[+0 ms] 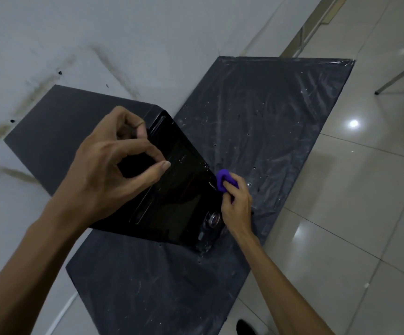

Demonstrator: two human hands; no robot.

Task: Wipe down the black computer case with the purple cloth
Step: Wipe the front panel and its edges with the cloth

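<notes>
small pale lettering (212,186) on black computer case (184,197) front edge, too blurred to read.

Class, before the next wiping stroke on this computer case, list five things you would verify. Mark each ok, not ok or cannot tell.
1. The purple cloth is in hand: ok, it is bunched in the right hand.
2. The cloth is at the black computer case: ok, it is at the right edge of the glossy panel.
3. The left hand steadies the case: cannot tell. Its fingers curl above the panel, but contact is unclear.
4. The case lies supported: ok, it is on the plastic sheet, beside the wall.
5. The panel is already clean: cannot tell, as it is too dark and glossy.
</notes>
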